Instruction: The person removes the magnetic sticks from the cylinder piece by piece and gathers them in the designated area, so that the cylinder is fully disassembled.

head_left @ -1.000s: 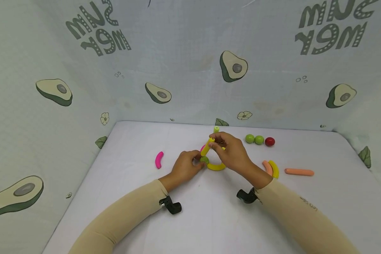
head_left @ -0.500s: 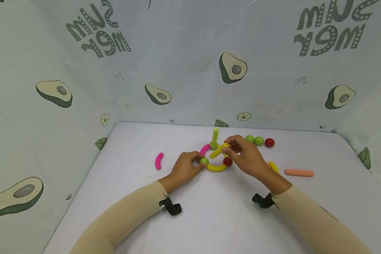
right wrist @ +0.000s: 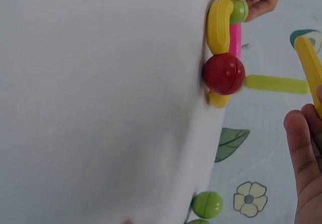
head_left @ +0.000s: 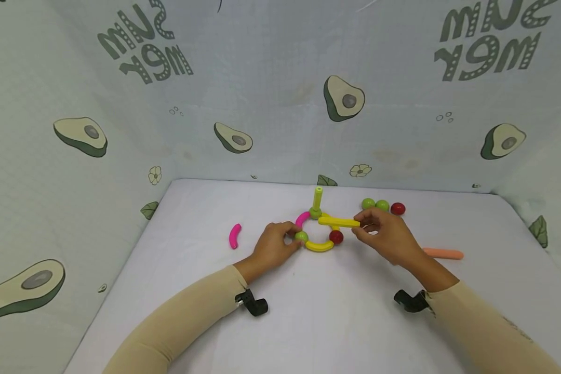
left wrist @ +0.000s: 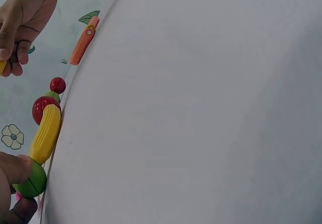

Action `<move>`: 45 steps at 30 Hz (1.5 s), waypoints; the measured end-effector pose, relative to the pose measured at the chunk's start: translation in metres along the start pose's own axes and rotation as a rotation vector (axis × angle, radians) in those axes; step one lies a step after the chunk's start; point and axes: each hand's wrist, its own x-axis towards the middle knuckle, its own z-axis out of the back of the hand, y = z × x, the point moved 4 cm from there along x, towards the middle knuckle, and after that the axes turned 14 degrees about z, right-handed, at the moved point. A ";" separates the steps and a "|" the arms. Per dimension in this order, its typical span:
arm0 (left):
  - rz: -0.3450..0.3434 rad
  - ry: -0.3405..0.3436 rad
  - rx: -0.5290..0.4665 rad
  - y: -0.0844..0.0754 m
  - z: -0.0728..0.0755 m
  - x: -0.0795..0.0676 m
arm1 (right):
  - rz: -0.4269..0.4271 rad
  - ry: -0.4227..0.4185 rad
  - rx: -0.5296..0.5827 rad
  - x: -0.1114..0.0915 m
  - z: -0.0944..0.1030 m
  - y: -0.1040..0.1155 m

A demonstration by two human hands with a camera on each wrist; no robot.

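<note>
A ring of curved yellow and pink pieces joined by green and red balls lies mid-table. At its left side my left hand (head_left: 277, 244) pinches a green ball (head_left: 301, 237) between thumb and fingers. My right hand (head_left: 387, 234) holds a straight yellow stick (head_left: 338, 222) by one end, level above the ring's right part. A red ball (head_left: 336, 237) and a curved yellow piece (head_left: 319, 246) form the near side, while a curved pink piece (head_left: 302, 218) lies at the far left. From the back green ball (head_left: 315, 212) a light green stick (head_left: 318, 197) stands upright.
A loose pink curved piece (head_left: 235, 236) lies left of the ring. Behind the right hand are green balls (head_left: 368, 203) and a red ball (head_left: 398, 209). An orange stick (head_left: 443, 253) lies at the right, partly behind the wrist. A patterned cloth wall (head_left: 280, 104) closes the back.
My right hand has moved right, away from the green ball at the left, and turned the yellow stick from steep to level. The left hand has stayed on the green ball.
</note>
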 end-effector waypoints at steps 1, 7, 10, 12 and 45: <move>0.001 0.001 0.000 0.000 0.000 0.000 | 0.003 0.002 -0.009 -0.002 0.002 -0.002; -0.002 0.006 -0.004 -0.001 0.000 0.000 | -0.002 0.003 -0.062 -0.015 0.015 -0.013; -0.007 0.003 -0.012 -0.001 0.001 0.000 | -0.016 -0.003 -0.075 -0.020 0.020 -0.020; -0.008 0.002 -0.013 -0.001 0.001 -0.001 | -0.029 -0.002 -0.087 -0.023 0.023 -0.024; -0.012 0.003 -0.010 0.000 0.000 -0.001 | -0.166 0.003 -0.148 -0.056 0.057 -0.071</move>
